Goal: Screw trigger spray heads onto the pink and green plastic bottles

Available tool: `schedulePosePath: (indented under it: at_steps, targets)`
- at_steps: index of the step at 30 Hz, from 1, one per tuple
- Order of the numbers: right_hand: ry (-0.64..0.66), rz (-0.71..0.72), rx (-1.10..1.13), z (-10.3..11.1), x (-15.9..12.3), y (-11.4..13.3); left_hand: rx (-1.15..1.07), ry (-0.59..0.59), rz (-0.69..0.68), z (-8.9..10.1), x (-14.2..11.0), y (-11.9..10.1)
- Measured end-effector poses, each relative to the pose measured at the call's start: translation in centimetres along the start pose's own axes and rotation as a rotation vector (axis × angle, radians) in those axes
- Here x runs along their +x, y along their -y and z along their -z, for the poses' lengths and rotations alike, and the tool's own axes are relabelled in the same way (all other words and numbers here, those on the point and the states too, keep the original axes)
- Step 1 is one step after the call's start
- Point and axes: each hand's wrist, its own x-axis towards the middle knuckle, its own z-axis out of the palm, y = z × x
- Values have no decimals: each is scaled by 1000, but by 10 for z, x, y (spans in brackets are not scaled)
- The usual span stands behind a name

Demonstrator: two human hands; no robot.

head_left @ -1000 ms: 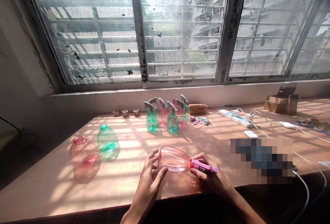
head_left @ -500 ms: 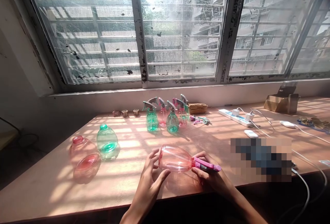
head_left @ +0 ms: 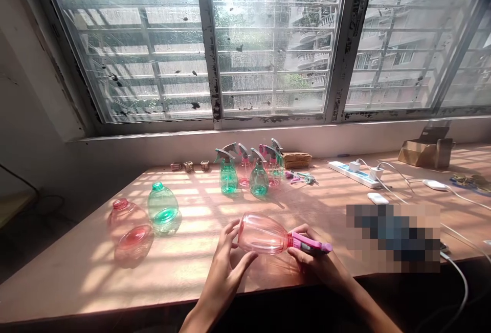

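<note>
A clear pink spray bottle (head_left: 263, 233) lies on its side in the air just above the table's front edge, its base to the left. My left hand (head_left: 228, 253) is curved round the base, with the thumb below and the fingers behind. At the neck, my right hand (head_left: 312, 256) grips the pink and grey spray head (head_left: 309, 243), which sits at the bottle's mouth. Whether it is fully screwed on I cannot tell. To the left stand a pink bottle (head_left: 130, 225) and a green bottle (head_left: 163, 202), both without spray heads.
Several spray bottles (head_left: 228, 177) with heads stand at the back, beside loose spray heads (head_left: 301, 177) and a brown packet (head_left: 297, 160). Small brown blocks (head_left: 188, 167) line the back edge. A power strip (head_left: 353, 173), white cables and a blurred patch (head_left: 393, 238) are on the right.
The whole view has shifted slightly. Both hands keep the same hold on the pink bottle and its spray head; nothing has been let go.
</note>
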Motion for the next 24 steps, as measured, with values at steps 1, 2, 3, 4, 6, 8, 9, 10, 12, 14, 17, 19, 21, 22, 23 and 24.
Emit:
schedulePosePath:
  at_steps: [1,2,3,4,6,8,9,10,12,14,17,19,21,22,23,24]
  targets:
    - [-12,-1,-4,-1,1,-1,-18,-3,32,0,1,-1]
    - [-15,-3,-4,-3,2,-3,-41,-3,65,0,1,-2]
    - [-12,-5,-1,-3,2,-3,-65,-2,92,0,1,-3]
    - [-10,-10,2,-3,2,-3,-86,2,111,0,1,-2]
    - [-1,-13,-9,-1,1,-1,-111,17,118,-1,1,0]
    - [26,-2,-8,2,-1,3,-108,13,79,-2,0,3]
    - [46,0,7,3,-2,5,-99,8,49,-2,-1,5]
    - [67,-2,26,4,-2,6,-86,3,19,-2,-1,5]
    - [81,-6,60,5,-3,6,-54,-1,-24,-2,-2,5]
    - [52,-18,55,3,-2,4,-40,14,-14,-1,-2,3]
    - [5,-12,2,0,1,0,-79,13,51,-1,-1,1]
    - [3,-1,-22,-2,1,0,-105,10,78,-1,-1,1]
    - [28,-5,-9,-1,0,2,-108,16,89,-2,-2,2]
    - [45,-17,11,-1,-1,4,-103,19,88,-2,-3,3]
    - [58,-32,34,0,-2,5,-94,19,75,-3,-3,4]
    - [65,-43,52,1,-3,6,-78,14,47,-3,-4,4]
